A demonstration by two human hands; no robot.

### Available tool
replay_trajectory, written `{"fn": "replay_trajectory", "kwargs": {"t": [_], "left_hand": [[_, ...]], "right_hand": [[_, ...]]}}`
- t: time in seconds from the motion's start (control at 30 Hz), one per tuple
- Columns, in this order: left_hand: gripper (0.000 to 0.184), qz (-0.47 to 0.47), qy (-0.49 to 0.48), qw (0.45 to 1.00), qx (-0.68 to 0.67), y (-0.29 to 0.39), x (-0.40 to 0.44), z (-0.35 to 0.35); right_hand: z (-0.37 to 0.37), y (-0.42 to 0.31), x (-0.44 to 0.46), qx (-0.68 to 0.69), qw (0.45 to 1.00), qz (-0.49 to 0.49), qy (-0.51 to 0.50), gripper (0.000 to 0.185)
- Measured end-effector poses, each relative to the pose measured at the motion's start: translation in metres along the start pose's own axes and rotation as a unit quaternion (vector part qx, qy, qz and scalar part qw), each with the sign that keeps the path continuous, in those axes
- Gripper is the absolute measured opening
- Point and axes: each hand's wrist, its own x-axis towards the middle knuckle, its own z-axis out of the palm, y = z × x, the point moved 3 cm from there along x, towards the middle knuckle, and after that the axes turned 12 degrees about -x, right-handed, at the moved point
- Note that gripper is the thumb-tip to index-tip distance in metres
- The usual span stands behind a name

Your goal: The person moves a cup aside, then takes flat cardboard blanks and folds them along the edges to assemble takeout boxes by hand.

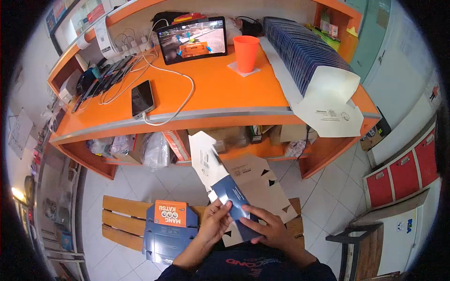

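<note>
A dark blue and white folding carton point(228, 189) is held in front of the body, its long white flap point(206, 161) reaching up to the left. My left hand point(216, 220) grips its left edge, thumb on the blue face. My right hand point(268, 228) holds its lower right part, fingers across the blue surface. Behind and under it lies a larger flat cardboard sheet point(262, 180), printed side hidden, with black notches along its right side. Left of my hands, a flat orange and blue box blank point(171, 232) rests on the wooden bench.
The orange desk point(187, 89) carries a tablet point(193, 40), a phone point(142, 98) on a white cable, an orange cup point(246, 52) and a long row of blue cartons point(309, 51). Plastic bags point(155, 151) sit on its lower shelf. A slatted wooden bench point(123, 220) stands below.
</note>
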Motion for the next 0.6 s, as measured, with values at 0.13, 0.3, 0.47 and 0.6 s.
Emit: {"fn": "replay_trajectory", "kwargs": {"t": [0.13, 0.3, 0.47, 0.6], "left_hand": [[0.016, 0.088, 0.05, 0.995, 0.009, -0.011, -0.016, 0.028], [0.013, 0.144, 0.054, 0.987, 0.044, -0.028, -0.019, 0.029], [0.02, 0.146, 0.058, 0.986, 0.05, -0.031, -0.019, 0.036], [0.025, 0.054, 0.054, 0.946, 0.315, -0.047, -0.025, 0.007]], "right_hand": [[0.003, -0.005, 0.021, -0.086, 0.996, 0.036, 0.002, 0.059], [0.017, -0.002, 0.022, -0.065, 0.993, 0.083, 0.045, 0.06], [0.027, 0.005, 0.017, -0.077, 0.994, 0.069, 0.042, 0.06], [0.028, -0.004, 0.011, -0.032, 0.982, 0.155, 0.104, 0.052]]}}
